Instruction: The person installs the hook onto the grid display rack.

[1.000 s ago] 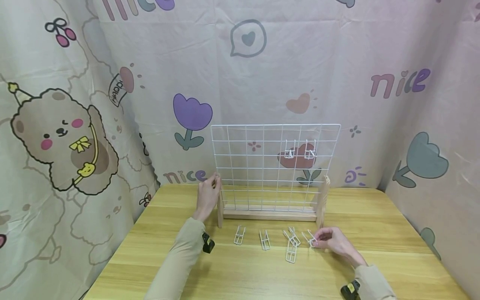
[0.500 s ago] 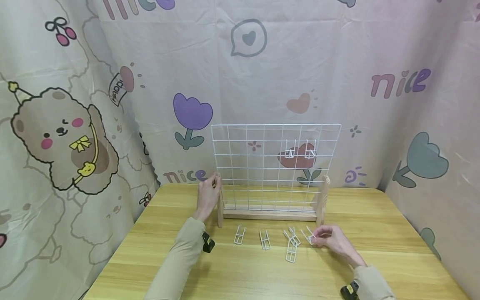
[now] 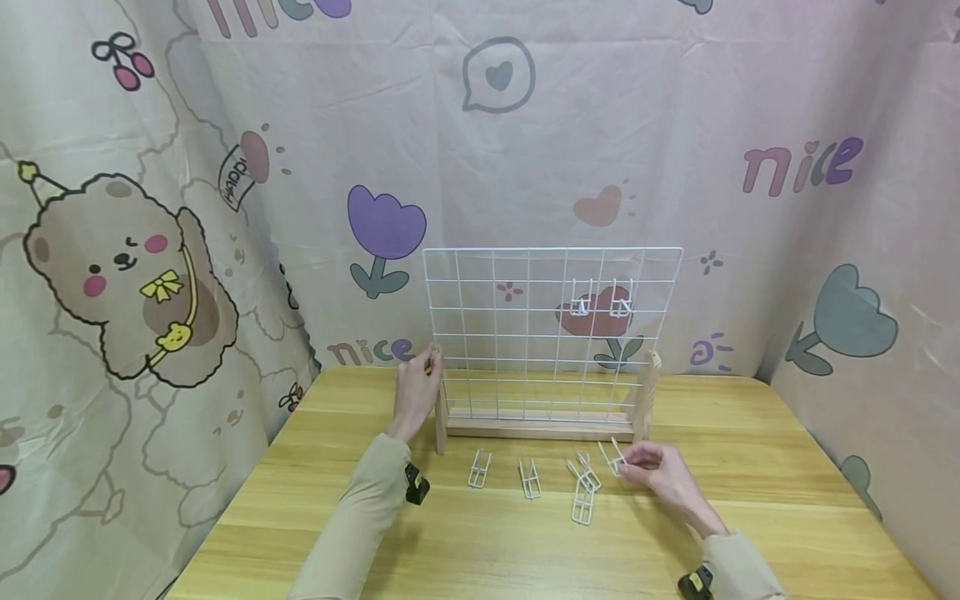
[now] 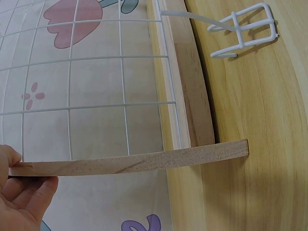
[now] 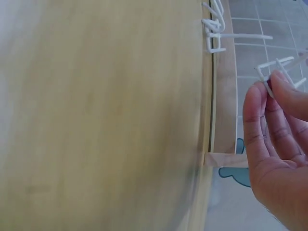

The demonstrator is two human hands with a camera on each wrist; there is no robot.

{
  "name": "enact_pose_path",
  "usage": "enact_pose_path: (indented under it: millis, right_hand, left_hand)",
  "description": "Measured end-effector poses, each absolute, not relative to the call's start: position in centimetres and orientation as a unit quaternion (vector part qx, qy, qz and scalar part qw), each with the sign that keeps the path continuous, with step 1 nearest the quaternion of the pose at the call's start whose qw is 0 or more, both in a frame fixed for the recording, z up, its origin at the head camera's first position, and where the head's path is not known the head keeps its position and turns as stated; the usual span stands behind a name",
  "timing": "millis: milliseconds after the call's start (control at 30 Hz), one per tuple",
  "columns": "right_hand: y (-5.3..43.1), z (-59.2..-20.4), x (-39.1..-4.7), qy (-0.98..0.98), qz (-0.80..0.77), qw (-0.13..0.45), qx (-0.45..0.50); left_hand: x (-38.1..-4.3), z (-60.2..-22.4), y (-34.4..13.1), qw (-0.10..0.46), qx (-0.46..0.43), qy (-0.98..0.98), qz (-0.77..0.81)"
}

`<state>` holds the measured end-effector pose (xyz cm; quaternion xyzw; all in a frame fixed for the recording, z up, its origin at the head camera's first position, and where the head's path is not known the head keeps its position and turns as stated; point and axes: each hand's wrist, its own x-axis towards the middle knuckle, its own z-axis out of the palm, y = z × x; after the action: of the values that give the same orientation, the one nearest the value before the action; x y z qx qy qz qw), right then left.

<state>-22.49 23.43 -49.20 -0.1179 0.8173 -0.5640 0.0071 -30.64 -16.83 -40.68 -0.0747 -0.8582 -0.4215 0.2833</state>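
A white wire grid panel (image 3: 528,310) stands upright in a pale wooden base (image 3: 540,432). At its left side my left hand (image 3: 417,392) grips the top of the wooden side post (image 4: 120,163) between thumb and fingers, as the left wrist view also shows. My right hand (image 3: 667,475) pinches a white wire hook (image 5: 276,62) between thumb and fingertips, its prongs pointing up and toward the grid. That hand is in front of the base's right end. Two similar hooks, a left one (image 3: 580,308) and a right one (image 3: 621,308), hang on the grid's upper right.
Several loose white hooks lie on the wooden table (image 3: 480,550) in front of the base: a left hook (image 3: 480,469), a middle hook (image 3: 530,481) and an overlapping group (image 3: 582,504). A printed curtain (image 3: 495,167) hangs behind and at both sides.
My right hand has lifted the hook and moved it slightly forward and left, toward the grid. My left hand stays on the post.
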Motion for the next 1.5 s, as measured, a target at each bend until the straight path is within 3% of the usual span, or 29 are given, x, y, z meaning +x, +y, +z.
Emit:
enact_pose_path:
  millis: [500,1500]
  right_hand:
    - [21.6,-47.8,-22.0,0.791,-0.603,-0.045,-0.091]
    - [17.4,-44.6,-21.3,0.683,-0.716,-0.086,-0.115]
  left_hand:
    - [-30.5,-40.6,-16.8,0.280,-0.074,-0.858,-0.424]
    - [-30.4,-40.4,-16.7,0.283,-0.073,-0.858,-0.423]
